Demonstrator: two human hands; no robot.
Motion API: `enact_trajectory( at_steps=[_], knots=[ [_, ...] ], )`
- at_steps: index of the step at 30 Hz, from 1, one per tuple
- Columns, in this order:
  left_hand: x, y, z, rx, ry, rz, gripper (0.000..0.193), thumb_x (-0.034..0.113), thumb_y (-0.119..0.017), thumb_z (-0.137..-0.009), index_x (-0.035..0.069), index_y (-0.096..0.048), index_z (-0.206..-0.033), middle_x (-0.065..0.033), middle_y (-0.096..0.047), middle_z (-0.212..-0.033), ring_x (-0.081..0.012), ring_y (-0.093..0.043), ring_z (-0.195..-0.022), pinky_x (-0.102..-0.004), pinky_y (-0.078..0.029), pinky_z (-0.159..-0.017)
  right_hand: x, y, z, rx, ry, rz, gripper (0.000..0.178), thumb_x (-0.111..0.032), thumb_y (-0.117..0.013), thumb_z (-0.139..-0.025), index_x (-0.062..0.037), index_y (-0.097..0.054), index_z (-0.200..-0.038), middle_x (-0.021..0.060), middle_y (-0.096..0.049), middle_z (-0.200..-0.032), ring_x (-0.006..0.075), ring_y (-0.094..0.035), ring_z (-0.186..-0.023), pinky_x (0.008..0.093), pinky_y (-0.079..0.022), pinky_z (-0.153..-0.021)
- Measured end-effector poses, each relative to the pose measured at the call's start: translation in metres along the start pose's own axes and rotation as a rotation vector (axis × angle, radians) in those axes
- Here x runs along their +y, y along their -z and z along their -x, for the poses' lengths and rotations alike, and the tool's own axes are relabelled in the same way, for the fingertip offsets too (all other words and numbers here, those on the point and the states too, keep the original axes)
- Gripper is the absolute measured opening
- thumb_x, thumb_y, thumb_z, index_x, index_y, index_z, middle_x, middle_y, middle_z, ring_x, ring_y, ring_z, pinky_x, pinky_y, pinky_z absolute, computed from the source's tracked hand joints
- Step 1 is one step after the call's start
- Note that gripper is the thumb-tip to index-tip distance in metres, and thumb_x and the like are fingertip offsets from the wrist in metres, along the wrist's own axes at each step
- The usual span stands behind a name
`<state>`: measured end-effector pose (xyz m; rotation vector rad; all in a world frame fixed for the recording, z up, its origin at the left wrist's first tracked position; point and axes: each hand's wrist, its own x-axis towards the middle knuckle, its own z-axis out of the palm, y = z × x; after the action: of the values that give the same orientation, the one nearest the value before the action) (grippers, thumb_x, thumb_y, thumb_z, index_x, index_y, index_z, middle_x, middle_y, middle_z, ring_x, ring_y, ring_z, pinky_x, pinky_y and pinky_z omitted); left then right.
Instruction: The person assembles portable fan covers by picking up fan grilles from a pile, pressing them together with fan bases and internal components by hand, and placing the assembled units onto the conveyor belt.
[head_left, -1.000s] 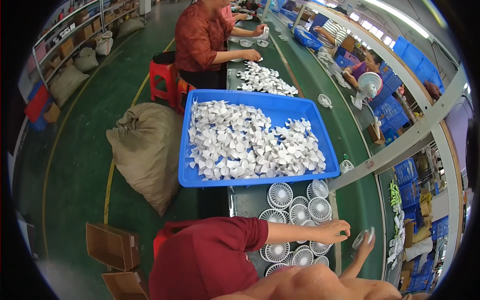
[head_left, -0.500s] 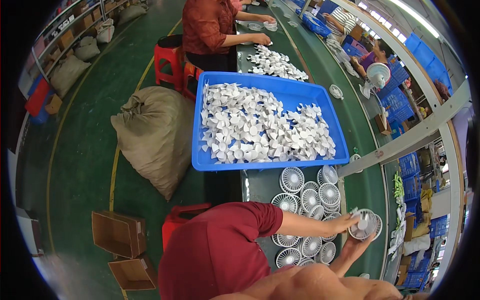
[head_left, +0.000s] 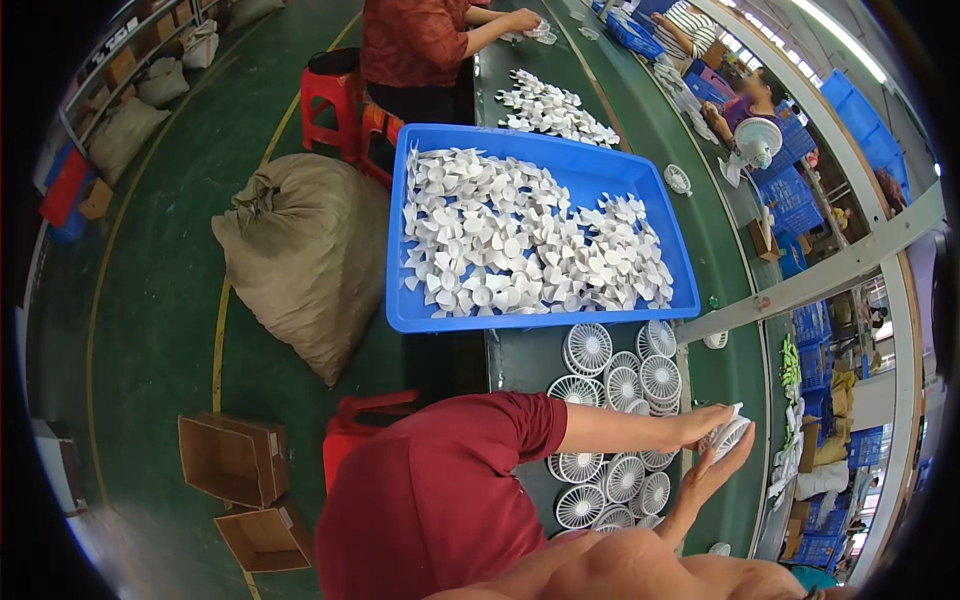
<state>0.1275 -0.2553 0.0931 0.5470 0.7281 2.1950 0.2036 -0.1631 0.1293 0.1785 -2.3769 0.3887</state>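
Over the green conveyor belt, my two hands have a round white fan guard between them. It is tilted nearly edge-on, with slim ribs along its side. My left hand, reaching from the dark red sleeve, grips its upper near rim. From below, my right hand cups it with fingers wrapped round the far side. Whatever lies inside the guard is hidden. Just left of my hands, several white ribbed fan guards are stacked on the bench. A blue tray beyond them holds many white fan blades.
A pale metal post slants across the belt. A co-worker in a patterned red shirt sits by a pile of blades. On the left are a tied sack, cardboard boxes and a red stool.
The fan guard in my hands has turned from facing up to nearly edge-on, and my hands have closed in round it. The co-worker's hands have drawn together, away from the blade pile.
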Motion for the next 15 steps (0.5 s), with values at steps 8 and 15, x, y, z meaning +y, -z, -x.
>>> enact_trajectory(
  at_steps=[8,15],
  knots=[
    [0.006,0.000,-0.001,0.144,-0.106,-0.081,0.045,0.050,-0.043,-0.097,0.009,-0.046,-0.115,-0.0029,-0.052,-0.099,-0.0103,-0.050,-0.091,-0.0271,-0.044,-0.075,-0.024,-0.001,-0.002,-0.084,-0.074,-0.288,0.083,-0.056,-0.053,-0.088,-0.0001,-0.027,-0.144,0.0199,-0.029,-0.146,0.0340,-0.029,-0.136,0.0441,-0.023,-0.111],
    [0.002,-0.009,0.005,0.192,-0.349,-0.196,0.039,0.041,-0.040,-0.101,0.007,-0.044,-0.121,-0.0048,-0.052,-0.103,-0.0112,-0.050,-0.096,-0.0261,-0.042,-0.082,-0.014,-0.004,-0.002,-0.131,-0.095,-0.374,0.081,-0.054,-0.053,-0.089,-0.0037,-0.026,-0.145,0.0165,-0.032,-0.146,0.0293,-0.035,-0.133,0.0403,-0.029,-0.108]
  ],
)
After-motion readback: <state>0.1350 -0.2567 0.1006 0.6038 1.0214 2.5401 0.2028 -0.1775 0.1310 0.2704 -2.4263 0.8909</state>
